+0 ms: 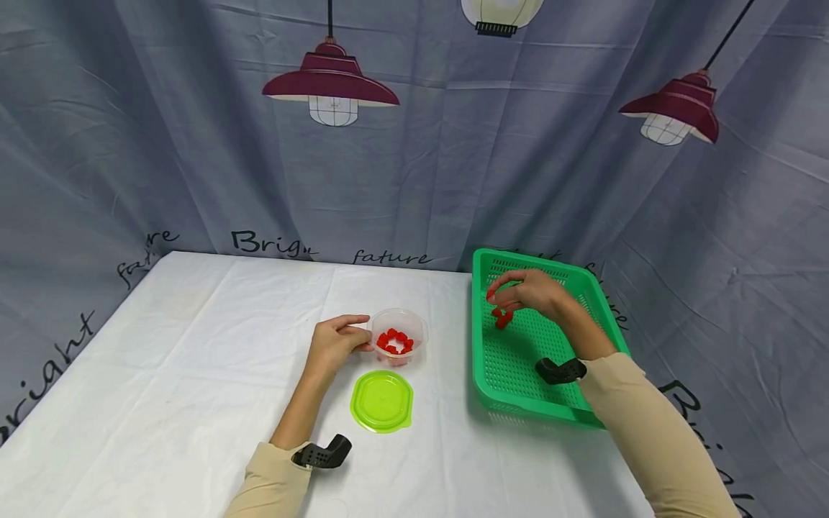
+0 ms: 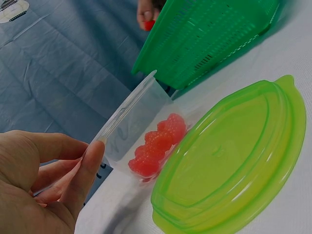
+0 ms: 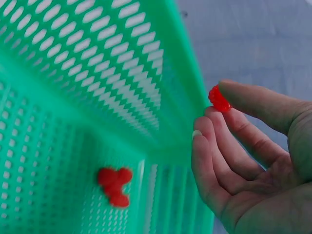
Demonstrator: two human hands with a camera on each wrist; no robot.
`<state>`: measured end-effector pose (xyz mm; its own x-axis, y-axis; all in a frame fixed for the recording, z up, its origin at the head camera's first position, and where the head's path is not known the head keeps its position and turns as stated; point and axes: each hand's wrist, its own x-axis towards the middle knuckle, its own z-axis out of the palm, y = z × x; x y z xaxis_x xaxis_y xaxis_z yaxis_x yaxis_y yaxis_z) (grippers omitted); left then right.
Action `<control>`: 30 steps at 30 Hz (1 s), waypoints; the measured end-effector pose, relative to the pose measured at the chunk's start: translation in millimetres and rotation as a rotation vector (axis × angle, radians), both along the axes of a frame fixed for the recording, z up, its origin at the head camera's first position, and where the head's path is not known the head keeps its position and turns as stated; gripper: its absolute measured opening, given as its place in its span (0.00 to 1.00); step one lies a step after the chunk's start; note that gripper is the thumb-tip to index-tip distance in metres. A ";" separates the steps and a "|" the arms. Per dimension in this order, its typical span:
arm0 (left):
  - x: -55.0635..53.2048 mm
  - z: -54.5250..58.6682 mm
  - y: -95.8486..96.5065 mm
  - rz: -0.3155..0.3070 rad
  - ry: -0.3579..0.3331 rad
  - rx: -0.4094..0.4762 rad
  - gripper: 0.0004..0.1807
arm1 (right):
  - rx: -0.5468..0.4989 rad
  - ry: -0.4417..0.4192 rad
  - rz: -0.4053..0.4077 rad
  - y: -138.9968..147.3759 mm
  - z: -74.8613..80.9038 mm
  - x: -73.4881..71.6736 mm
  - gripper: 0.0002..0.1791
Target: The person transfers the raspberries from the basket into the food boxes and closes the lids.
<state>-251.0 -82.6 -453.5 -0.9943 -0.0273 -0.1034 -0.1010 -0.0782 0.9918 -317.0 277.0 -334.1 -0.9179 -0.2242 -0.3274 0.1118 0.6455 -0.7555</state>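
Observation:
My left hand (image 1: pixel 332 347) pinches the rim of a clear plastic tub (image 1: pixel 416 325) between thumb and fingers, plainest in the left wrist view. Several red raspberries (image 2: pixel 158 145) lie on the tub's bottom. Over the left side of a green basket (image 1: pixel 518 373), my right hand (image 1: pixel 536 293) holds one red, bumpy raspberry (image 3: pixel 219 99) between its thumb and fingertip, level with the basket's rim in the right wrist view. Below that hand, a small cluster of raspberries (image 3: pixel 115 186) rests on the basket's floor.
A bright green lid (image 1: pixel 382 401) lies flat on the white-covered table (image 1: pixel 162 403), just in front of the tub. The basket's raised, slotted walls stand to the right of the tub. Behind the table hangs a grey-blue printed curtain (image 1: pixel 414 180).

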 end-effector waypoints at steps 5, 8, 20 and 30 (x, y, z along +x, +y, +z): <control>-0.7 -0.1 0.0 0.002 -0.001 0.000 0.19 | -0.014 0.023 0.030 -26.7 4.4 0.0 0.20; -1.0 0.1 0.2 0.003 -0.005 -0.003 0.19 | -0.003 0.024 0.034 -43.6 4.6 -0.8 0.20; -0.3 0.1 -0.5 0.007 0.004 -0.001 0.18 | -0.029 -0.035 0.068 -99.7 -5.2 -5.1 0.15; 1.2 1.5 -1.1 0.006 0.012 0.002 0.19 | -0.005 -0.094 0.130 -132.5 -19.8 -6.3 0.12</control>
<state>-249.8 -83.7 -452.0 -0.9952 -0.0334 -0.0918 -0.0889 -0.0809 0.9928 -323.3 144.5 -353.9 -0.8463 -0.3409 -0.4094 0.0981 0.6556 -0.7487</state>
